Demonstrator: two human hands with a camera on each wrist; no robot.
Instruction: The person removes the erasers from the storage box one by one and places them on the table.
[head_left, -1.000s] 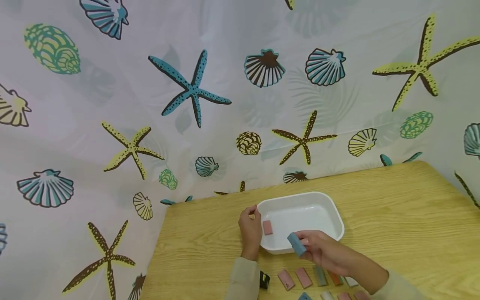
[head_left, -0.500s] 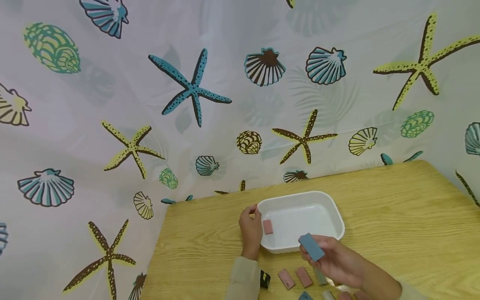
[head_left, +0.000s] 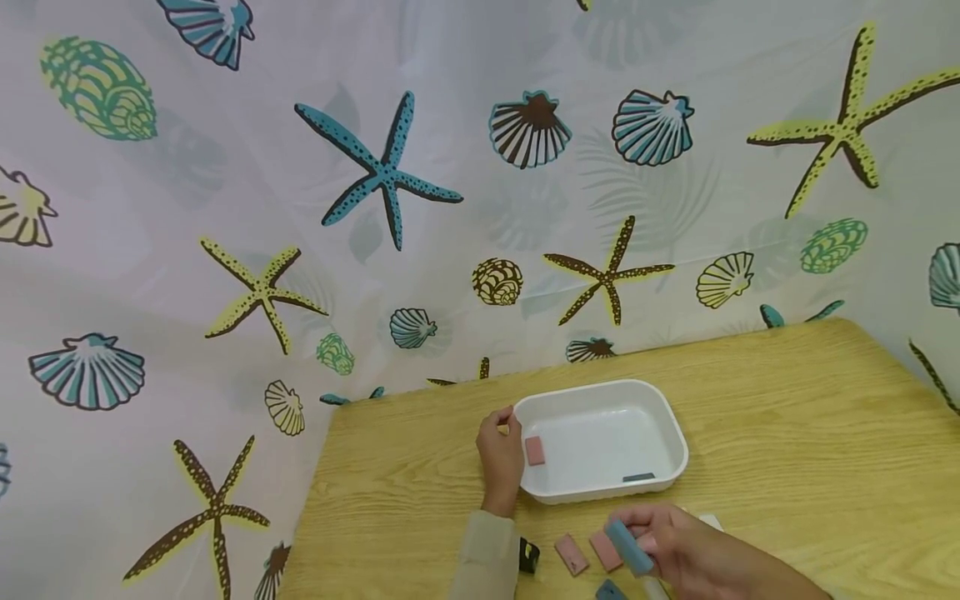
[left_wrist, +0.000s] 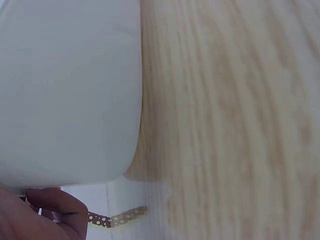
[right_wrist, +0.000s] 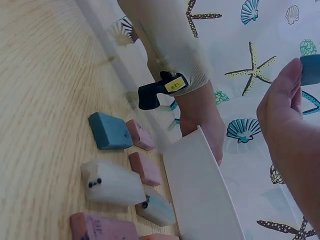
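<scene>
only one blue eraser (head_left: 628,547) pinched in right grip (head_left: 678,554); left grip (head_left: 501,460) clasping one tray (head_left: 667,421)

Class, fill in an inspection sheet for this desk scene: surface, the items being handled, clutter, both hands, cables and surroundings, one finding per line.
Surface: light wooden table.
Job's things: white tray on the table holding one pink block at its left end and a small dark piece by the near wall; blue block held above the table.
Clutter: loose pink, blue and white blocks lie in front of the tray.
Hands: left hand grips the tray's left rim; right hand pinches the blue block.
Cables: nothing seen.
Surroundings: white curtain printed with shells and starfish behind the table.
</scene>
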